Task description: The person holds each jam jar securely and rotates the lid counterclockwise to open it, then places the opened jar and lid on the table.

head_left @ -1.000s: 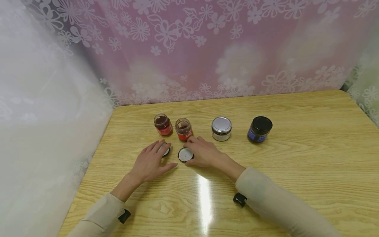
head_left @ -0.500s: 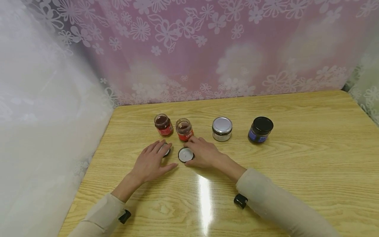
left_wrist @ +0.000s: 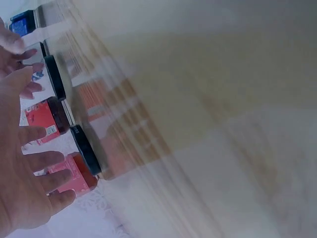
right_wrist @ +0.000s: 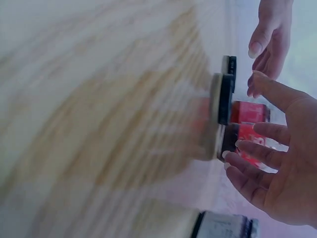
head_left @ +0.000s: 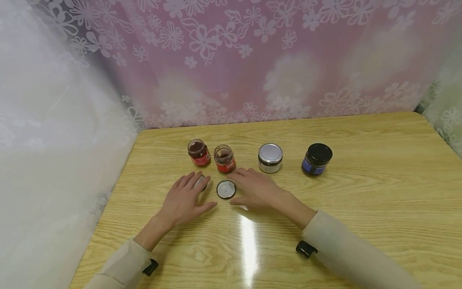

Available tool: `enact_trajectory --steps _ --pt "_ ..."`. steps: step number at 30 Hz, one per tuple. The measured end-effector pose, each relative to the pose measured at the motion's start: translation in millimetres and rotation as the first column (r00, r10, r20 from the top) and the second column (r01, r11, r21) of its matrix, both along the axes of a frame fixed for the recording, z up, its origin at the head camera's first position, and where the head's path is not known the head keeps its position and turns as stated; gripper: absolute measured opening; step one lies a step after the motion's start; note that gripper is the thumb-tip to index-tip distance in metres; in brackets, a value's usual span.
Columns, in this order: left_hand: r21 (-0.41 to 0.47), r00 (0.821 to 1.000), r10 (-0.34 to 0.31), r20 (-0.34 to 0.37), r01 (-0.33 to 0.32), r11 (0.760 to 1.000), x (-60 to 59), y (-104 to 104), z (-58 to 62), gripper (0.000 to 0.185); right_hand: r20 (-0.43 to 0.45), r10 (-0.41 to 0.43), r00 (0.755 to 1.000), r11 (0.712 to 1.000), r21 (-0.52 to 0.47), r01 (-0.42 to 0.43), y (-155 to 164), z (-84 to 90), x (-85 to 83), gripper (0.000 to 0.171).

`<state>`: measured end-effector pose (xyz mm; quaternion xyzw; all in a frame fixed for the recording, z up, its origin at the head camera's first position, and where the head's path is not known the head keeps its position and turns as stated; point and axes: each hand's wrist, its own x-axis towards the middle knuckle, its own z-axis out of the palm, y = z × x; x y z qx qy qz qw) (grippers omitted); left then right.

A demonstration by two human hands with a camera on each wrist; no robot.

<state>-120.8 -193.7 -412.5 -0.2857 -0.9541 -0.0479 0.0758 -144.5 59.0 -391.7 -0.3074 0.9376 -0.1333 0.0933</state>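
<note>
Two red-labelled jars (head_left: pixel 199 153) (head_left: pixel 224 159) stand uncapped, their lids (head_left: pixel 226 189) (head_left: pixel 202 182) lying on the table (head_left: pixel 361 192) before them; the silver-lidded jar (head_left: pixel 270 157) and black-lidded jar (head_left: pixel 317 158) remain capped; left hand (head_left: pixel 184 198) rests flat on one lid; right hand (head_left: pixel 257 188) hovers relaxed, grasping nothing.

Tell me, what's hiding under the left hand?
A jar lid peeks out from under the left hand; its fingers cover most of it. Whether they touch it cannot be seen.
</note>
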Motion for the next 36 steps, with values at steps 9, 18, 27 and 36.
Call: enact_trajectory --steps 9,18,27,36 --pt "0.032 0.998 -0.036 -0.051 0.037 0.999 6.3 6 7.8 0.075 -0.216 -0.010 0.976 0.997 -0.076 -0.006 27 19.2 11.4 0.055" --pt "0.063 0.987 -0.084 -0.137 0.093 0.994 9.5 22 21.3 0.073 -0.393 -0.026 0.919 0.996 -0.090 -0.010 57 28.6 15.9 0.058" --pt "0.079 0.974 -0.101 -0.205 0.120 0.990 4.1 43 30.2 0.073 -0.396 -0.036 0.918 0.998 0.038 0.056 86 32.4 16.3 0.070" --pt "0.059 0.972 -0.128 -0.196 0.142 0.988 -7.3 66 32.0 0.075 -0.383 -0.048 0.922 0.986 0.130 0.106 104 29.7 20.7 0.076"
